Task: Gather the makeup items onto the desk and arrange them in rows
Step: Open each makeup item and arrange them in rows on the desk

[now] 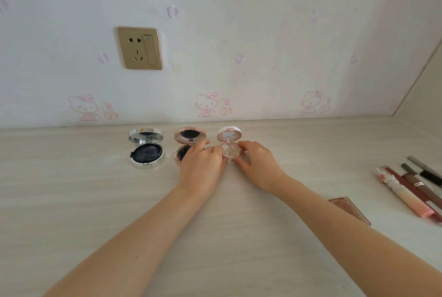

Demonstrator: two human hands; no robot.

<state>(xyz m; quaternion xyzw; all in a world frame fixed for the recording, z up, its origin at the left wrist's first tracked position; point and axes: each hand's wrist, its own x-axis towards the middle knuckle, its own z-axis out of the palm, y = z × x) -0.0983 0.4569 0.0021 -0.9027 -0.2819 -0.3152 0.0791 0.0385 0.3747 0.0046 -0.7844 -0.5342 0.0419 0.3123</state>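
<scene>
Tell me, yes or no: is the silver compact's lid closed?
No. The silver compact lies open near the wall, its mirrored lid tilted up behind the dark cushion base.

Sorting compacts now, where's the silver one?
In the head view the silver compact sits open at the left end of the back row, beside the rose-gold compact, below the wall socket.

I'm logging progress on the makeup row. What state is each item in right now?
Silver compact: open, lid upright.
Rose-gold compact: open, partly hidden by the left hand.
Small pink compact: open, held from both sides by the left hand and right hand.
Tubes and pencils: lying loose at right.
Brown palette: flat, closed.
</scene>
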